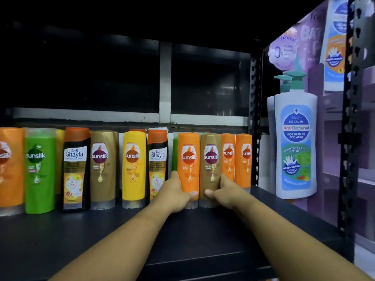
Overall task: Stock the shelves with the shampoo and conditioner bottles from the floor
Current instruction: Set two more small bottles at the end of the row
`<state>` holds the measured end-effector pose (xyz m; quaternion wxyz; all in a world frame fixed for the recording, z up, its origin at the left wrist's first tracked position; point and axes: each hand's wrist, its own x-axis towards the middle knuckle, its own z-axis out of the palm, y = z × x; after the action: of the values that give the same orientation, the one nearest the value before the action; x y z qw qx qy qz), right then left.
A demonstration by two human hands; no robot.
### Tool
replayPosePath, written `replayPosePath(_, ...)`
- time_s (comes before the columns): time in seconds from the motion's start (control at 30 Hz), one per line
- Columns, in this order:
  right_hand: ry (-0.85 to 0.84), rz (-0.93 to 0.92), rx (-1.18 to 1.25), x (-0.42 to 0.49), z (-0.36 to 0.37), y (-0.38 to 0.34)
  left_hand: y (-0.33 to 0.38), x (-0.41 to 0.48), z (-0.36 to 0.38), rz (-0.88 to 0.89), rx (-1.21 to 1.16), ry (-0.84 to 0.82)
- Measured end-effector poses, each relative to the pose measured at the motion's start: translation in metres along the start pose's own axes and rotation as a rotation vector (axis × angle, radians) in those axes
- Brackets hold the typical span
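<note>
Both my arms reach onto a dark shelf (101, 230). My left hand (176, 194) grips the lower part of an upright orange Sunsilk bottle (188, 159). Right beside it stands a gold-brown Sunsilk bottle (210, 159), with my right hand (225, 192) closed around its base. The two bottles touch side by side. Behind them two more orange Sunsilk bottles (236, 157) stand near the right upright, and a green bottle (175, 153) peeks out behind the orange one.
Left along the shelf stands a row of bottles: orange (10, 169), green (39, 171), black Safi Shayla (76, 169), gold (103, 169), yellow (133, 169), another Safi Shayla (157, 165). White pump bottles (295, 138) stand beyond the perforated black post (254, 118).
</note>
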<state>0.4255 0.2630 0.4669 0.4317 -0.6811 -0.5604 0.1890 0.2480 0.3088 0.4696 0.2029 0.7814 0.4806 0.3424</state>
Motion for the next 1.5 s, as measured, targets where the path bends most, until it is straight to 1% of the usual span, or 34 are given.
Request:
replayPosePath(0.2, 0.027, -0.107, 0.095, -0.007, 0.005, 0.013, -0.002, -0.001, 0.003, 0.005, 0.0, 0.074)
replayPosePath(0.37, 0.063, -0.13, 0.082, -0.01, 0.005, 0.011, 0.0, -0.006, 0.001, -0.001, 0.042, 0.081)
replayPosePath(0.6, 0.037, -0.15, -0.001, -0.012, 0.006, 0.01, -0.002, -0.008, 0.0, -0.001, 0.123, 0.093)
replayPosePath(0.93, 0.081, -0.193, -0.093, -0.016, 0.008, 0.004, -0.001, -0.005, 0.005, -0.013, 0.208, 0.118)
replayPosePath(1.5, 0.129, -0.226, -0.217, -0.014, 0.008, 0.003, -0.004, -0.003, 0.006, -0.004, 0.212, 0.136)
